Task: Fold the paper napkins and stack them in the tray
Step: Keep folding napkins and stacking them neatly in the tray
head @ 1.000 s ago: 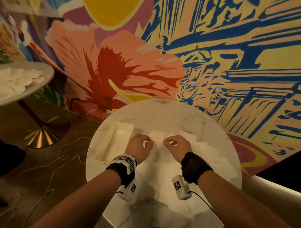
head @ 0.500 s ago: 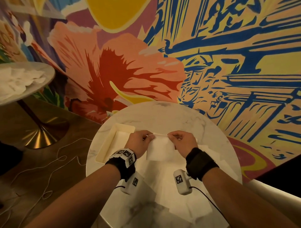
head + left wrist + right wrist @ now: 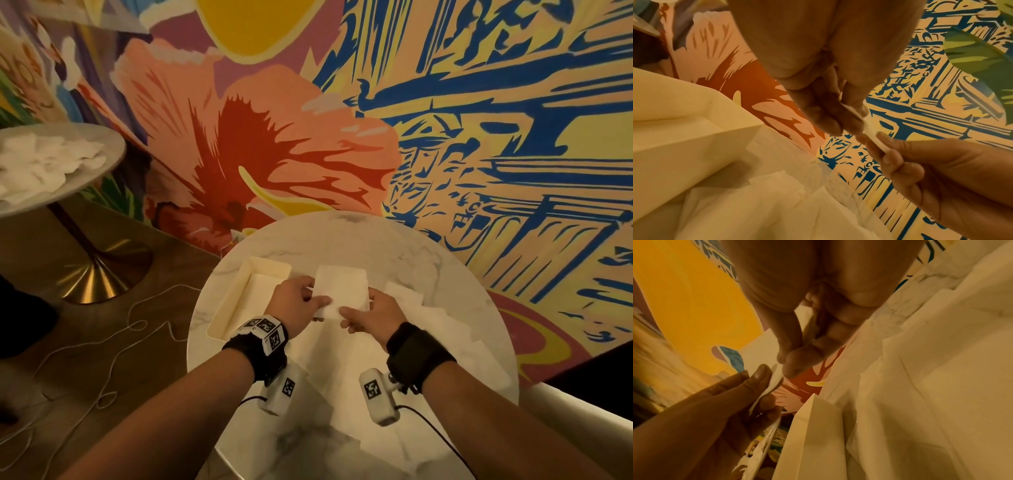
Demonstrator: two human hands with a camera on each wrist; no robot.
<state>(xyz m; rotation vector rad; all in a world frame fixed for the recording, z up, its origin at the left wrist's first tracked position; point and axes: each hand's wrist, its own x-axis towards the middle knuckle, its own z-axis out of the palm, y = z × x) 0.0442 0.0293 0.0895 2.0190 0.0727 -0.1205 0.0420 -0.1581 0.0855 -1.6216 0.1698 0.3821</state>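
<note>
Pinching the thin folded white paper napkin [image 3: 340,291] by its near edge, the left hand [image 3: 297,306] and right hand [image 3: 371,317] could let it flop open before reaching the cream plastic tray [image 3: 236,298].

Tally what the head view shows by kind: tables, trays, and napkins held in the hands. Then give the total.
Round marble tables: 2
Cream tray: 1
Folded napkin, pinched by the left hand and the right hand: 1
Total: 4
</note>
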